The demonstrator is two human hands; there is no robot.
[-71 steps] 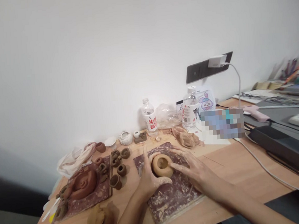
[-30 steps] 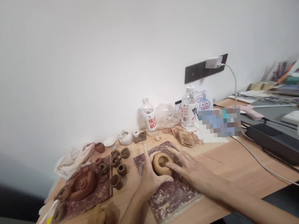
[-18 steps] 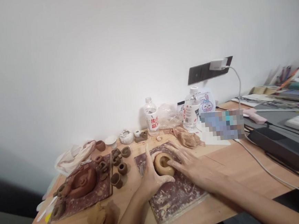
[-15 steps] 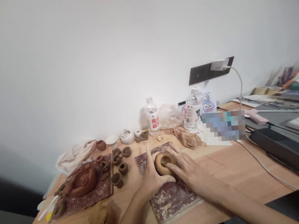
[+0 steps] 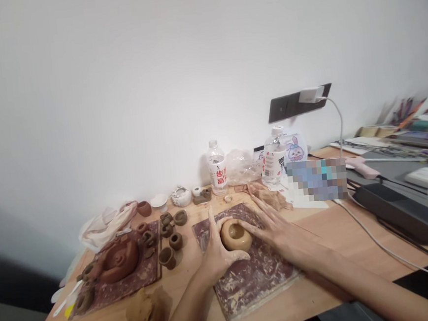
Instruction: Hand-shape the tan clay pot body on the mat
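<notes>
A small, round, yellowish-tan clay pot (image 5: pixel 241 241) with a wet-looking hollow stands upright on a brown, clay-smeared board (image 5: pixel 246 289). My left hand (image 5: pixel 218 254) cups the pot from its left side, the thumb curving round the front and the fingers reaching along the far left. To the right of the pot, my right hand (image 5: pixel 273 227) is spread with fingers apart. Its thumb tip points at the pot's rim; whether it touches cannot be made out. Pale clay residue shows on both hands. Left of my forearm sits a lump of yellowish clay (image 5: pixel 146 311).
On the left, a second board (image 5: pixel 145 279) bears a reddish clay teapot-like piece (image 5: pixel 120 262). Several small clay pots (image 5: pixel 167 258) stand between the boards. Plastic bottles (image 5: pixel 218 167) line the wall beside a crumpled brown cloth (image 5: pixel 268 195). A white cable (image 5: pixel 376 239) crosses the right side.
My right hand has drawn back to the right, its thumb leaving the pot's hollow. The left hand still cups the pot. The view has shifted slightly.
</notes>
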